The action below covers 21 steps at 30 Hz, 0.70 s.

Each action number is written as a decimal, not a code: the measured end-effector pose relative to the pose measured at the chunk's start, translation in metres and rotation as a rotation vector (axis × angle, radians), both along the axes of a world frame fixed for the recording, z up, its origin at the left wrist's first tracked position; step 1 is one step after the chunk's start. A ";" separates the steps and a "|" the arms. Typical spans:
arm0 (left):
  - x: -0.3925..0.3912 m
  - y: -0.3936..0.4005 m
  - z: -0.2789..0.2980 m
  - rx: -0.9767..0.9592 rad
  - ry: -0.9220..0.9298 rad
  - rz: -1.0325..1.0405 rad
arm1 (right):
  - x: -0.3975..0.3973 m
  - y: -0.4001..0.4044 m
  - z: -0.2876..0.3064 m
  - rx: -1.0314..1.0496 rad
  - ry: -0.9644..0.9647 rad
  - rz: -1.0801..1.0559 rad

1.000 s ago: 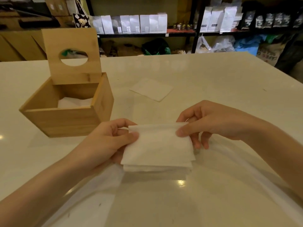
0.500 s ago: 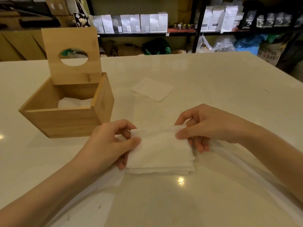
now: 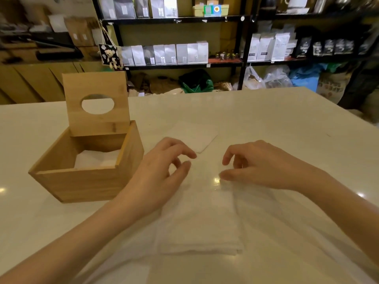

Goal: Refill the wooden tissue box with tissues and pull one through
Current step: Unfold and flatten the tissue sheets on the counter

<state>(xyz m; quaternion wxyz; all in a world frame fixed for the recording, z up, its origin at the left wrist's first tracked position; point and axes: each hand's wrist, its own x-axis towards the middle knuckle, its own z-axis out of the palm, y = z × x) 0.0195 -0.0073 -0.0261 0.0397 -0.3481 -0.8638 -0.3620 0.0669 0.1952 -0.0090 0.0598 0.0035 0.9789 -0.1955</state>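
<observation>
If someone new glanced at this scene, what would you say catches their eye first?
Probably the wooden tissue box at the left of the white table, its lid standing upright with an oval hole and white tissues visible inside. Next, the left hand and right hand, both loosely curled and holding nothing, above a stack of folded tissues near the table's front edge.

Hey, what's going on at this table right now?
A person is refilling a wooden tissue box. Its lid stands open and some tissues already lie inside. A folded stack of tissues lies on the white table in front of them. The left hand and right hand hover beyond it, holding nothing. A single tissue lies farther back.
</observation>
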 end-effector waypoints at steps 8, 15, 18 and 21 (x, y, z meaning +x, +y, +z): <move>-0.090 0.071 -0.022 0.086 0.107 0.328 | -0.076 0.024 -0.032 -0.003 0.328 -0.159; -0.138 0.077 -0.047 -0.292 0.081 0.342 | -0.101 0.021 -0.057 0.138 0.296 -0.160; -0.146 0.077 -0.052 -0.362 -0.033 0.320 | -0.101 0.022 -0.063 0.165 0.325 -0.149; -0.146 0.079 -0.051 -0.375 -0.063 0.311 | -0.101 0.022 -0.064 0.150 0.367 -0.132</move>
